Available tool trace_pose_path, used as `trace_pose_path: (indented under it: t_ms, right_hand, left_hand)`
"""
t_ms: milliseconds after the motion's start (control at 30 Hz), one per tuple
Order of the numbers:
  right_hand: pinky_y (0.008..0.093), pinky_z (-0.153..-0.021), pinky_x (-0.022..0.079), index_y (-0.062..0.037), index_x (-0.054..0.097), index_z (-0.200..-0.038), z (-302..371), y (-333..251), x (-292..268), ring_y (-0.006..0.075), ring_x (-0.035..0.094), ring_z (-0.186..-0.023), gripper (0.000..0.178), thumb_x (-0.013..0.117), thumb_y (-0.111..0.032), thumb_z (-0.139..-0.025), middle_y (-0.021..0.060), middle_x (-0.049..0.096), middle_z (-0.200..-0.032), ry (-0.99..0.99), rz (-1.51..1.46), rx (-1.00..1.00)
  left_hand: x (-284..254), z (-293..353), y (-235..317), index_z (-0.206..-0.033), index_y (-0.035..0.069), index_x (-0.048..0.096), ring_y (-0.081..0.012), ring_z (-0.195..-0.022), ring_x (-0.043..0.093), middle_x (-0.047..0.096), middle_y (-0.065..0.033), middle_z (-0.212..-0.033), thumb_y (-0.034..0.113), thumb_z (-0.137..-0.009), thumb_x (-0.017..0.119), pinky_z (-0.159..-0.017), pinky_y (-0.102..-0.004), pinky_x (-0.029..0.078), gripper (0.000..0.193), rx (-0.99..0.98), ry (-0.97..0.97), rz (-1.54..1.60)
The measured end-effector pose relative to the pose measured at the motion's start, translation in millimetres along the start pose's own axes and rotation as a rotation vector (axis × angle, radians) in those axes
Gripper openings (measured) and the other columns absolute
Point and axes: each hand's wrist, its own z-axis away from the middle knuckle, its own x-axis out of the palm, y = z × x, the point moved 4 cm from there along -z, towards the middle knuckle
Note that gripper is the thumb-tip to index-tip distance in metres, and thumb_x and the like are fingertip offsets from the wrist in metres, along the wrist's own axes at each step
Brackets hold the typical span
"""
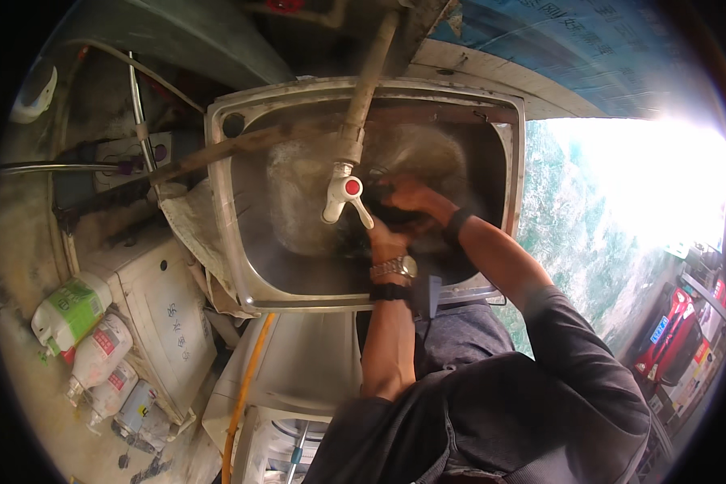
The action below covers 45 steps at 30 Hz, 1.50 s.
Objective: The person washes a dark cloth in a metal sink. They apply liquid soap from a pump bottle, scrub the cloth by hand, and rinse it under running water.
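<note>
Both my hands are down inside a metal sink (pixel 252 278), to the right of a white tap (pixel 343 194) with a red dot on it. My left hand (pixel 388 235), below a metal-banded watch and a dark band, is close to the tap's lever; its fingers are mostly hidden. Just above it is my right hand (pixel 411 194), reaching in from the right with a dark band on the wrist. The right fingers look bent inward, closed around something dark that I cannot make out. Shadow and blur cover the space between the hands.
A pale pipe (pixel 371 73) runs down to the tap. At the left, a white box (pixel 165 310) stands beside several bottles (pixel 103 347). A yellow hose (pixel 246 387) hangs below the sink. Blue sheeting (pixel 557 48) lies at the upper right, near bright light.
</note>
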Motion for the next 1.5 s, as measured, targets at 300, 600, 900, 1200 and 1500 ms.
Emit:
trace_pose_path:
  t_ms: [300, 600, 900, 1200, 1500]
  right_hand:
    - [0.0411, -0.073, 0.053, -0.0025, 0.068, -0.102, 38.3, -77.8, 8.9, 0.0363, 0.068, -0.080, 0.042, 0.070, -0.036, -0.078, 0.0215, 0.069, -0.087, 0.384, -0.142, -0.115]
    - [0.0492, -0.080, 0.049, -0.0045, 0.058, -0.110, -7.9, 32.7, -68.1, 0.0384, 0.060, -0.096, 0.043, 0.068, -0.033, -0.079, 0.0229, 0.062, -0.098, 0.938, 0.383, 0.161]
    - [0.0339, -0.090, 0.046, 0.0013, 0.059, -0.120, 29.6, -27.7, 3.1, 0.0236, 0.057, -0.103, 0.057, 0.076, -0.013, -0.068, 0.0192, 0.062, -0.114, -0.019, -0.638, 0.157]
    - [0.0448, -0.072, 0.052, -0.0017, 0.067, -0.098, 3.7, -54.1, 6.5, 0.0373, 0.066, -0.083, 0.046, 0.069, -0.043, -0.077, 0.0207, 0.068, -0.088, 0.494, -0.043, 0.169]
    - [0.0526, -0.101, 0.035, -0.0073, 0.056, -0.124, 8.2, 2.4, -56.9, 0.0418, 0.038, -0.126, 0.066, 0.062, -0.056, -0.080, 0.0266, 0.047, -0.130, 0.756, 0.631, 0.228]
  left_hand:
    - [-71.1, -27.2, 2.6, -0.108, 0.006, 0.057, -0.0159, -0.089, 0.057, 0.057, -0.0077, -0.102, 0.021, -0.092, 0.058, -0.075, -0.0344, 0.051, 0.022, 0.269, -0.064, -0.350]
    - [-8.7, 4.7, 42.0, -0.106, 0.010, 0.058, -0.0208, -0.078, 0.056, 0.057, -0.0047, -0.095, 0.030, -0.086, 0.066, -0.072, -0.0401, 0.052, 0.029, 0.473, 0.108, -0.313]
    - [16.3, 35.5, 53.0, -0.128, 0.009, 0.040, -0.0262, -0.094, 0.061, 0.058, -0.0118, -0.107, 0.012, -0.079, 0.071, -0.081, -0.0423, 0.053, 0.058, 0.600, -0.004, -0.745]
    - [-10.7, 19.5, 47.3, -0.122, 0.005, 0.045, -0.0275, -0.095, 0.060, 0.058, -0.0150, -0.107, 0.004, -0.079, 0.067, -0.082, -0.0410, 0.054, 0.049, 0.811, -0.001, -1.416]
    - [4.1, 32.5, 41.1, -0.127, 0.005, 0.045, -0.0214, -0.094, 0.059, 0.052, -0.0089, -0.110, 0.005, -0.085, 0.055, -0.082, -0.0387, 0.053, 0.044, 0.498, 0.020, -0.558]
